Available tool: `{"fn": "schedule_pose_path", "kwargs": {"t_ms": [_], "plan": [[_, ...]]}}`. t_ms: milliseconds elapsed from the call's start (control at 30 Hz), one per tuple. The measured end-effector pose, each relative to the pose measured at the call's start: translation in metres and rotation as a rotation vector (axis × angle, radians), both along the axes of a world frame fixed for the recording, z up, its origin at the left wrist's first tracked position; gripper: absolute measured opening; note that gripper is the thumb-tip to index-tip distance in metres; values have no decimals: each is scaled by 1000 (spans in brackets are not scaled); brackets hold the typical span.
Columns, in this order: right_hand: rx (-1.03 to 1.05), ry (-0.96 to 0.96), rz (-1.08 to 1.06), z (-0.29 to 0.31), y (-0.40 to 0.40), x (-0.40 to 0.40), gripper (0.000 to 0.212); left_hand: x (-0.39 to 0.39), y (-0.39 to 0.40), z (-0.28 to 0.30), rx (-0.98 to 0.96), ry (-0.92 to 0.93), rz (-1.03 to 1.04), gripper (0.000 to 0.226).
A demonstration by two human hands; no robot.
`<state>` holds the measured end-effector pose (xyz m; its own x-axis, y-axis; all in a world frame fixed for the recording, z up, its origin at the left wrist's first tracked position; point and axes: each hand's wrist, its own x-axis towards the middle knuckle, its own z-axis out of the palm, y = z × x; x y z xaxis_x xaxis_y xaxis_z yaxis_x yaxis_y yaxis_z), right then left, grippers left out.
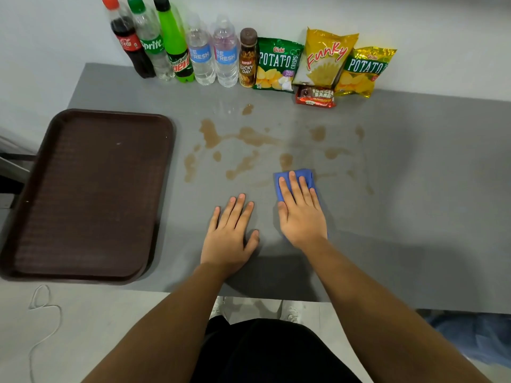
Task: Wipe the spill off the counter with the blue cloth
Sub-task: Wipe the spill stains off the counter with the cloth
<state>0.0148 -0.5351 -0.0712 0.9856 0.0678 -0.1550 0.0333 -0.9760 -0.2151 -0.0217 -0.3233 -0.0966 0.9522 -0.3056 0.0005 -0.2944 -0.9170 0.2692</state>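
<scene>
Counter point(414, 189), grey: landmark for all entries.
Your right hand point(300, 214): flat at the counter's near middle, fingers extended and slightly spread, pressing down the blue cloth point(305, 175).
Blue cloth: folded, mostly covered by that hand, its far edge just short of the spill point(249, 136).
Spill: brown patches across the counter's centre.
Your left hand point(229, 233): palm down on bare counter, fingers spread, holding nothing.
Brown tray point(83, 194): counter's left end.
</scene>
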Motion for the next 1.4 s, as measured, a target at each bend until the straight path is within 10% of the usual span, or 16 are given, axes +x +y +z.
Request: {"fn": "schedule_pose_path", "kwargs": {"t_ms": [367,733,1400], "plan": [[112,-103,-215,34,-42,-8,39,29,-43,46,-289,-2,-1,37],[43,58,-173,28,-92,-11,44,58,-155,24,-66,211,-69,75],[54,-125,-42,1,-18,-15,59,-3,6,16,84,154,66,76]]}}
